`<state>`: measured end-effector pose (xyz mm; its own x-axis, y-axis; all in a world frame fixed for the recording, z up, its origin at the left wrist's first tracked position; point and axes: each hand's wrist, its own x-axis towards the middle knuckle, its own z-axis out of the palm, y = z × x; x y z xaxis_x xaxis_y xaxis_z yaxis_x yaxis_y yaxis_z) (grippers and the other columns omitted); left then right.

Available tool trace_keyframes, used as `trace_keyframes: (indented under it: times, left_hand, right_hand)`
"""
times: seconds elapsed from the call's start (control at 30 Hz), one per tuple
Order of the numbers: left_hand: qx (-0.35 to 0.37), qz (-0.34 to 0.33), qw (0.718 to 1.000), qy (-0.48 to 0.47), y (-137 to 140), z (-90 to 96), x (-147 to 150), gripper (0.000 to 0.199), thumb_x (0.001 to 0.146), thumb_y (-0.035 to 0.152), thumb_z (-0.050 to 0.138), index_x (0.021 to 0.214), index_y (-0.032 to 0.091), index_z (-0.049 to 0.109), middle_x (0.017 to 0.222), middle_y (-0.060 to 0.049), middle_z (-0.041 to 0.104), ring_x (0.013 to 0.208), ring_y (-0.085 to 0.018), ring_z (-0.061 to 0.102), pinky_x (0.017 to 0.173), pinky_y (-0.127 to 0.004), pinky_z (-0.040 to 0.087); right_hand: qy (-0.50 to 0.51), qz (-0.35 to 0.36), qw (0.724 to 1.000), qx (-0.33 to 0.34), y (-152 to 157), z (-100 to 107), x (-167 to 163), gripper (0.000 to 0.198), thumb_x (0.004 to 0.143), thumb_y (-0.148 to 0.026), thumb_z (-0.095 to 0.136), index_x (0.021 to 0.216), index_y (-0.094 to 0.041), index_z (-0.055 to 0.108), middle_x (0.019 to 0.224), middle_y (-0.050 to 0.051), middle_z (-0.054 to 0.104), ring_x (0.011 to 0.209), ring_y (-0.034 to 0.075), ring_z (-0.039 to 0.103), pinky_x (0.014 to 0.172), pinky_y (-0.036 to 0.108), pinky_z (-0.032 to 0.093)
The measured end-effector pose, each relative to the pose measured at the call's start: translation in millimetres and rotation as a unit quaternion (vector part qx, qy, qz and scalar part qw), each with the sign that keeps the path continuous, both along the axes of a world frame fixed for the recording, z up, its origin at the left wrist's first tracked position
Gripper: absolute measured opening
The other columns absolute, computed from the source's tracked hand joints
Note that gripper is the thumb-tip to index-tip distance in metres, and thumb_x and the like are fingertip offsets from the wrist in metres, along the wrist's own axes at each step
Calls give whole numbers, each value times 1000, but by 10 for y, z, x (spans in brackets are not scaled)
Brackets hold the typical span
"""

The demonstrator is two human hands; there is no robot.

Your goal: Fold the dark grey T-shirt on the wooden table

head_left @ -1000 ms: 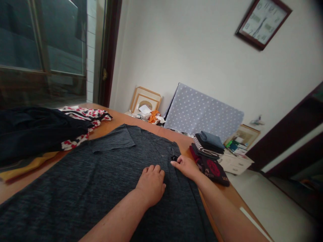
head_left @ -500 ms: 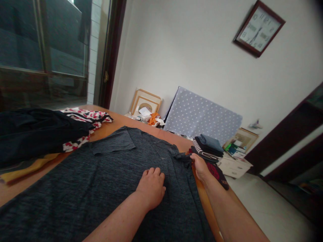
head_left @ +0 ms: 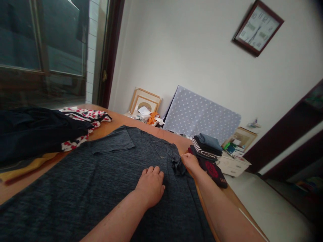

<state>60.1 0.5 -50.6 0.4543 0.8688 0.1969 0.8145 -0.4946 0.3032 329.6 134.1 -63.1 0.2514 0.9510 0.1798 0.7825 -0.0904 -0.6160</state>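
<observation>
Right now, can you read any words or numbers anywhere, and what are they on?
Nothing reads clearly.
Wall clock: numerals on the dial, too blurred to quote.
Dark folded shirt by the right hand: red print, letters too small to read.
Grey shirt: no text visible.

The wall clock [head_left: 257, 27] carries dark numerals round its pale face, seen at a slant and too blurred to read one by one. The dark folded garment [head_left: 212, 170] at the foot of the clothes stack bears a round red print with lettering, too small to make out.
</observation>
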Motion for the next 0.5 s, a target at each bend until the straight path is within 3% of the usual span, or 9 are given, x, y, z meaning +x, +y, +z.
trace_keyframes:
  times: [0.1,0.23,0.37,0.5]
  left_hand:
    - [-2,0,1000,3,-2,11,1,30,86,36,53,108,19,64,117,-14,58,110,-31,53,95,-49,43]
    - [-5,3,1000,0,3,6,-1,30,86,37,54,109,20,64,118,-13,58,111,-31,52,96,-48,42]
    - [0,4,1000,0,9,-11,2,31,86,39,54,108,20,65,116,-13,58,110,-31,52,95,-48,42]
    - [11,5,1000,1,10,-26,11,30,86,39,53,107,20,65,114,-14,58,109,-31,53,93,-48,43]
  right_hand:
    - [-29,-15,999,-3,129,-3,-60,28,72,-47,67,74,-19,70,76,7,70,79,22,64,65,26,42]
    - [-30,-12,999,-20,232,46,-139,15,64,-31,73,61,-20,65,62,4,65,70,21,63,63,26,41]
    - [24,-1,1000,-7,273,158,-277,14,74,-32,65,69,-19,63,65,3,65,67,18,63,60,24,43]
    - [132,57,989,-21,273,263,-521,22,88,-38,51,92,-19,62,75,4,69,62,16,67,55,23,48]
